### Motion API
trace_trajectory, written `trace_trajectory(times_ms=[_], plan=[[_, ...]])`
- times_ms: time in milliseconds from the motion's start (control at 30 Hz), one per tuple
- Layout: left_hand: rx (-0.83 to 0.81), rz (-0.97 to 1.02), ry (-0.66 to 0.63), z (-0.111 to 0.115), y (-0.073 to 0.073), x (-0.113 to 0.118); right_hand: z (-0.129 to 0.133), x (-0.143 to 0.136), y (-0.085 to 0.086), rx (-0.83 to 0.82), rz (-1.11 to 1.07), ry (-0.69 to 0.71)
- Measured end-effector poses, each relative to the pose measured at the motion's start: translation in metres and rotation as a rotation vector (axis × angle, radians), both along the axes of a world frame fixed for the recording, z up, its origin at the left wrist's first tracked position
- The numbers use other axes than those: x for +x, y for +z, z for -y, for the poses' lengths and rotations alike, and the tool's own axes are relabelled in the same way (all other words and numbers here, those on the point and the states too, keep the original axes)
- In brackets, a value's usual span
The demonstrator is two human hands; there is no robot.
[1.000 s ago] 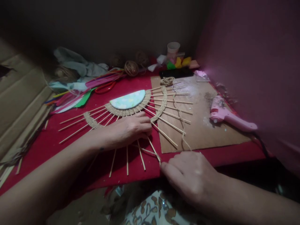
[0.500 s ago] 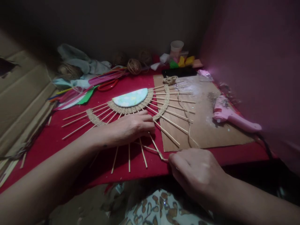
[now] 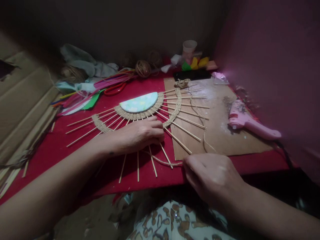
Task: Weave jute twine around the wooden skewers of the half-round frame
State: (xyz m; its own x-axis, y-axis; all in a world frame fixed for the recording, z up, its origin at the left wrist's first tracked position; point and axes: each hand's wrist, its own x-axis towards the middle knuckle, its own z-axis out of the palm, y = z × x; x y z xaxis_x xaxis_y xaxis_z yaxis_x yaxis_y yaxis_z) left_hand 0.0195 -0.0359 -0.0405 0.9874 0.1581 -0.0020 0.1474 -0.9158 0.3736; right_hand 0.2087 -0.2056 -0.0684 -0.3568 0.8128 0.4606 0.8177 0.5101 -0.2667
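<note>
A fan-shaped frame of thin wooden sticks [image 3: 183, 136] lies on the red cloth, partly over a brown board. At its centre is a pastel half-round piece [image 3: 140, 102], edged by a woven twine band [image 3: 135, 116]; a second woven band [image 3: 179, 103] crosses the sticks further out. My left hand [image 3: 143, 133] is closed over the lower sticks, its curled fingers hiding part of the outer band. Lower right, my right hand [image 3: 211, 171] pinches a strand of twine [image 3: 163, 162], which runs under the stick tips toward my left hand. Its fingertips are mostly hidden.
A pink glue gun [image 3: 252, 123] lies on the brown board [image 3: 225, 140] at right. Behind the frame sit red-handled scissors [image 3: 115, 89], twine balls [image 3: 143, 68], coloured pipe cleaners [image 3: 112, 82] and a plastic cup [image 3: 189, 49]. Cardboard [image 3: 27, 96] stands at left.
The twine between my hands now passes beyond the tip of a lower stick it was pulled against before. My right hand has shifted slightly right and up; my left hand stays almost in place.
</note>
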Motion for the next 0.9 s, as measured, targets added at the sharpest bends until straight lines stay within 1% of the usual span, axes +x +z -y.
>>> trace_trajectory(times_ms=[100,200,300,400,500,667,767,900], plan=[[-0.049,-0.018,0.000,0.002,0.005,-0.001,-0.002,0.000,0.001,0.000,0.000,-0.009],[-0.125,-0.094,0.005,0.004,0.014,-0.004,-0.004,0.000,0.002,-0.002,0.000,-0.016],[-0.133,-0.151,0.023,0.005,0.019,-0.005,-0.005,-0.001,0.005,-0.018,-0.023,0.005],[-0.102,-0.148,0.024,0.004,0.018,-0.004,-0.003,-0.003,0.007,-0.048,-0.072,0.052],[-0.086,-0.158,0.015,0.003,0.015,-0.001,0.001,-0.008,0.005,-0.095,-0.098,0.091],[-0.070,-0.145,-0.012,0.002,0.014,0.001,0.006,-0.015,-0.003,-0.099,-0.032,0.126],[-0.101,-0.149,0.008,0.003,0.016,0.001,0.008,-0.016,-0.005,-0.090,-0.008,0.155],[-0.157,-0.181,0.002,0.003,0.021,0.001,0.010,-0.016,-0.008,-0.099,-0.013,0.142]])
